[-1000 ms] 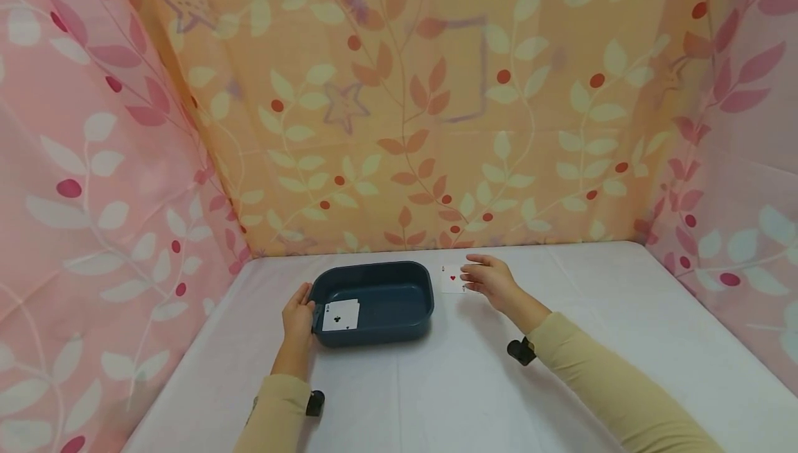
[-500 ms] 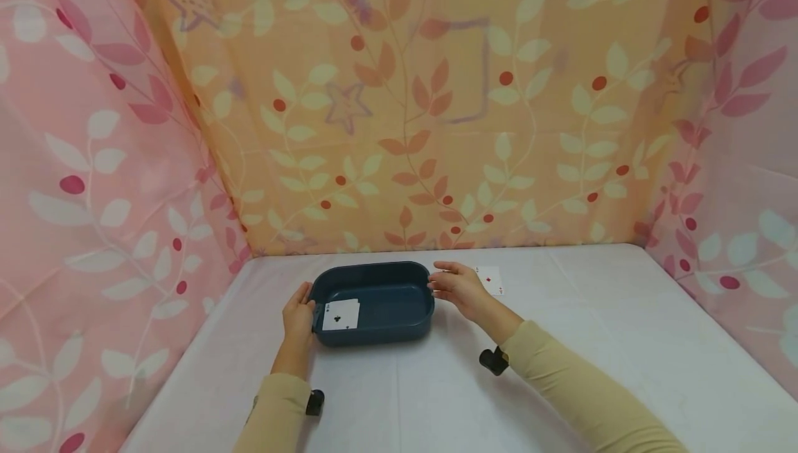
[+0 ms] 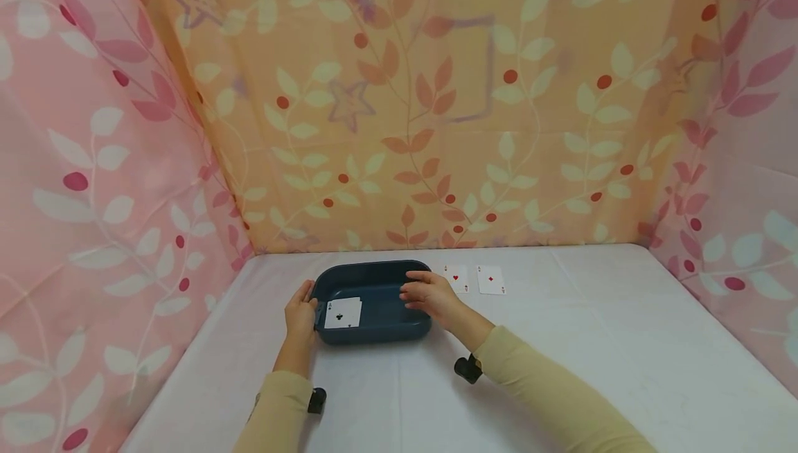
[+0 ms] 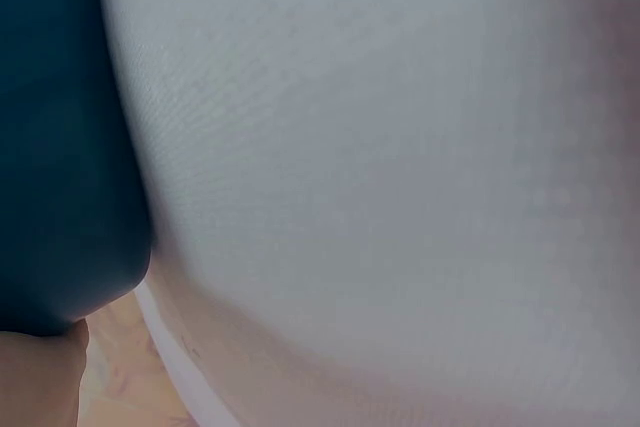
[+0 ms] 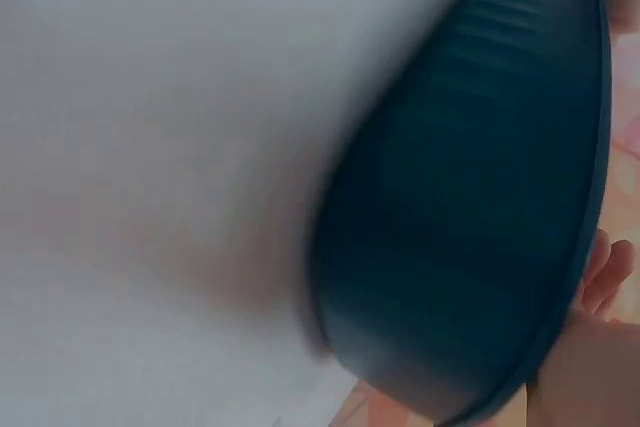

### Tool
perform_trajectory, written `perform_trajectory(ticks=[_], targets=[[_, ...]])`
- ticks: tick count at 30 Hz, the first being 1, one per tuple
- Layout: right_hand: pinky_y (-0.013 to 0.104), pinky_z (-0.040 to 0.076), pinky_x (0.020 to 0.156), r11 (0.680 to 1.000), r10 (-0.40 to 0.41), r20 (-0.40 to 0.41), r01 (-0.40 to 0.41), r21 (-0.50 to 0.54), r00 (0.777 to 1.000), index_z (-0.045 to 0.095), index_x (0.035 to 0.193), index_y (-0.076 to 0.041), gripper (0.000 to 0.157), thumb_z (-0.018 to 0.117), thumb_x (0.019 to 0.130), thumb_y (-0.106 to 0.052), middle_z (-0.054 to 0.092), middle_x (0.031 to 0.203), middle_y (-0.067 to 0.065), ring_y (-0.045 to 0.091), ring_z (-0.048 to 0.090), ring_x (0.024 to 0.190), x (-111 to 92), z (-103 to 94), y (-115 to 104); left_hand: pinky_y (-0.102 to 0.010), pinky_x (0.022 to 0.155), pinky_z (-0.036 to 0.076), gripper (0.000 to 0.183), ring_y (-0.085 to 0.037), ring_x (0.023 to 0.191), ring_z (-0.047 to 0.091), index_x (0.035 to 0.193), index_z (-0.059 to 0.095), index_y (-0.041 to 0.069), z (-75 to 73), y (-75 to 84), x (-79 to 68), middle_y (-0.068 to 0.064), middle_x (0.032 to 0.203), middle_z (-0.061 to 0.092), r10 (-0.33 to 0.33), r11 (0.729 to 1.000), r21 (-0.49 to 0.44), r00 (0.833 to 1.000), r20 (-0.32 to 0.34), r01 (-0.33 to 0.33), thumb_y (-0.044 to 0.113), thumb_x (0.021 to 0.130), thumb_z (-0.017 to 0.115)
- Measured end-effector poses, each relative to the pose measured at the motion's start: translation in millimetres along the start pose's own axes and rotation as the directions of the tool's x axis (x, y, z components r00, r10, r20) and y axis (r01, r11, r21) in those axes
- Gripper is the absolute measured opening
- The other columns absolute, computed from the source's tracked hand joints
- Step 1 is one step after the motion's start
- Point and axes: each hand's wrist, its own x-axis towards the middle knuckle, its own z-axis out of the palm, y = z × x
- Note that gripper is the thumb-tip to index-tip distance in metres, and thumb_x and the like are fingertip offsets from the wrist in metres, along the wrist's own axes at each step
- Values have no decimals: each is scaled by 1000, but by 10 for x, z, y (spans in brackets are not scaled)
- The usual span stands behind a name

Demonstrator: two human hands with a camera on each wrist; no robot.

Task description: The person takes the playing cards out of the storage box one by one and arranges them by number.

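A dark blue tray (image 3: 386, 311) stands on the white-covered table. My left hand (image 3: 300, 314) grips its left end, thumb over the rim. Inside the tray at the left lies an ace of clubs (image 3: 344, 313), with the edge of another card showing under it. My right hand (image 3: 432, 297) hovers over the tray's right end, fingers slightly bent, with nothing visible in it. Just right of the tray lies an ace of hearts (image 3: 458, 279), partly covered by that hand. Beside it lies an ace of diamonds (image 3: 491, 279). The right wrist view shows the tray's outer wall (image 5: 460, 187).
A yellow leaf-patterned cloth (image 3: 399, 107) hangs behind the table, with pink cloths (image 3: 112, 217) along both sides. The white table cover (image 3: 561, 342) runs out to the right past the two cards. A black wrist camera (image 3: 467, 369) sits under the right forearm.
My right hand has moved left from beside the ace of hearts to above the tray's right end, uncovering the ace of diamonds. The left hand and the tray have stayed in place.
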Motion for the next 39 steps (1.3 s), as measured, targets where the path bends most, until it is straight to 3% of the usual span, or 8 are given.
perform_trajectory(ticks=[8,12,15,22,25,29,35,39], targets=[[42,55,81,986,17,-3,-17,-167,1000,49,132,9,44,61,91,-3,69,98,14,15,66,78,158,249,166,-37,117,18,56,-27,144,24,151,25,-1,9,12,-3,-16,156,27,7,1000,-13,1000,-5,-7,-13,97,29],[38,55,73,956,45,26,-36,-290,999,51,133,6,46,65,91,-6,69,101,15,22,67,83,264,374,220,-38,117,18,57,-27,144,24,151,25,-2,12,22,-13,-16,156,27,6,1000,-28,1000,0,-6,-14,96,30],[33,51,65,914,75,56,-47,-402,996,53,134,2,47,67,90,-9,67,98,10,27,67,87,346,446,263,-38,117,19,57,-28,144,24,151,24,-3,10,23,-12,-17,155,27,9,999,-39,1000,8,-9,-14,96,30],[30,46,60,791,107,127,-7,-611,986,51,137,-3,55,73,87,-13,64,93,7,22,60,76,529,588,409,-38,117,19,56,-26,144,24,152,25,-2,-2,2,-11,-15,156,28,8,999,-47,1000,1,-7,-13,97,29],[37,51,81,715,72,162,62,-696,984,52,136,-1,58,75,84,-12,62,117,17,28,61,99,607,652,466,-38,117,18,55,-27,144,24,151,25,-1,4,7,-17,-15,155,29,4,999,-46,1000,-9,-5,-12,98,29],[45,37,107,596,51,206,136,-791,977,51,137,1,64,78,80,-11,48,141,21,34,43,132,685,735,515,-39,117,18,54,-27,144,24,152,26,0,8,2,-16,-14,156,29,3,999,-36,1000,-16,-3,-11,99,29],[43,40,105,421,84,203,150,-895,976,53,138,-3,71,84,75,-17,54,138,16,31,48,128,752,795,550,-40,116,19,54,-28,144,24,151,26,-1,26,-21,-17,-16,156,28,18,999,-41,1000,-10,-18,-11,99,30],[39,43,102,334,93,209,167,-928,973,57,135,-7,68,84,75,-20,58,133,12,28,54,122,786,808,562,-39,116,19,53,-28,143,25,151,26,-3,25,-27,-11,-17,155,29,34,998,-45,999,-9,-34,-12,98,30]])
